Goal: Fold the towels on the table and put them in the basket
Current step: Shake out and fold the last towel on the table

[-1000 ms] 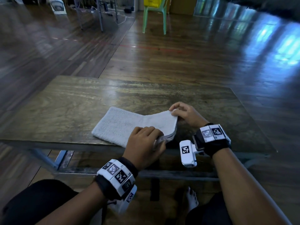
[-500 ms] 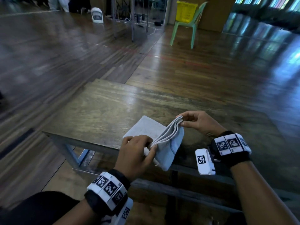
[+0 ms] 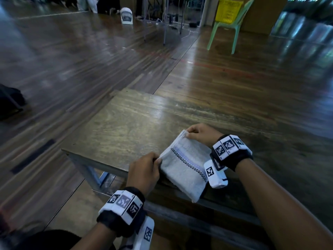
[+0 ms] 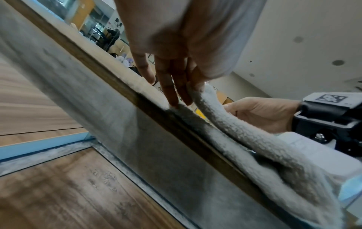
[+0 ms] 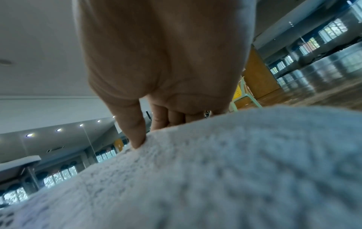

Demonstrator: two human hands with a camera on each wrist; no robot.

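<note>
A folded grey towel (image 3: 182, 166) with a checkered stripe lies at the near edge of the wooden table (image 3: 137, 121), its near end hanging over the edge. My left hand (image 3: 144, 172) pinches its near-left corner. At the far corner my right hand (image 3: 201, 134) pinches the stacked layers. In the left wrist view the towel (image 4: 240, 131) droops over the table edge under my fingers (image 4: 168, 86). The right wrist view is filled by the towel (image 5: 215, 170), with my thumb (image 5: 135, 131) pressed on its edge. A yellow basket (image 3: 228, 9) sits on a green chair far across the room.
The green plastic chair (image 3: 232, 31) stands on the wooden floor at the far right. A white device (image 3: 126, 16) and cables lie on the floor at the back. A dark object (image 3: 10, 100) sits at the left edge.
The long towel was folded over from the left and now lies as a compact rectangle. Both hands still hold its corners. My head has turned, so the table sits further right.
</note>
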